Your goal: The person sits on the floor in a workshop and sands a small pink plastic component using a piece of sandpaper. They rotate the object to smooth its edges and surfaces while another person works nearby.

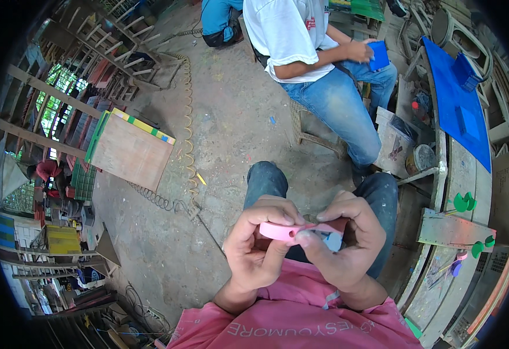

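Left hand (257, 247) fingers pinch pink strip (280, 231) | right hand (342, 244) grips its far end, hidden

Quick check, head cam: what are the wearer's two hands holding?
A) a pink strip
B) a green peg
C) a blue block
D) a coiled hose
A: the left hand and right hand pinch a pink strip between them above the lap; the blue block is with the seated person opposite, the green pegs sit on the bench at right, and the coiled hose lies on the floor.
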Demonstrator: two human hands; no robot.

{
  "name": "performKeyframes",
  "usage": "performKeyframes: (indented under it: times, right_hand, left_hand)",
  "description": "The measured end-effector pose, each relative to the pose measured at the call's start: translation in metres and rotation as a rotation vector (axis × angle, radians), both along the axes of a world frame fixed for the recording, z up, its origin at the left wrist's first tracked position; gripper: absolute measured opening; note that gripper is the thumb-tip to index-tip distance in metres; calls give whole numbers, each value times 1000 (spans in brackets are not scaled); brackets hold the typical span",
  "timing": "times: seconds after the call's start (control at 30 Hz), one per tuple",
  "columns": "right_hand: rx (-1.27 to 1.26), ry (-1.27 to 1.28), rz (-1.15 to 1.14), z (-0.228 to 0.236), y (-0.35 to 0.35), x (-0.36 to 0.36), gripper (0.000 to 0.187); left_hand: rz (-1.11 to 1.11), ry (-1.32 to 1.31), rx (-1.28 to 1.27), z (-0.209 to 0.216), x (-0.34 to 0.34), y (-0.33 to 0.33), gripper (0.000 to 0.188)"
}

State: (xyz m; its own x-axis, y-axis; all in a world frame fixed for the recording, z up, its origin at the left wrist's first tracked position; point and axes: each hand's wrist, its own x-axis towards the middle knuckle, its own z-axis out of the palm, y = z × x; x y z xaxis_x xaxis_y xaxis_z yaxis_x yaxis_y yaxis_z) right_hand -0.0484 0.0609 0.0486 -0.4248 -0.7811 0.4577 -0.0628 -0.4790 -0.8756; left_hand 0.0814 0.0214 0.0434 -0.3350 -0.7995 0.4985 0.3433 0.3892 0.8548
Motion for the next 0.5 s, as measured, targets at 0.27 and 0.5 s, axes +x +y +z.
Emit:
performKeyframes:
  times: [0.27,0.5]
  right_hand:
    - [-29,13,11,-2,-2,-2,30]
    - [-5,34,-5,-2,-2,-4,29]
  left_hand:
    - [24,-55,-18,3,0,-1,19]
    - [40,-87,-39,6,0,-3,19]
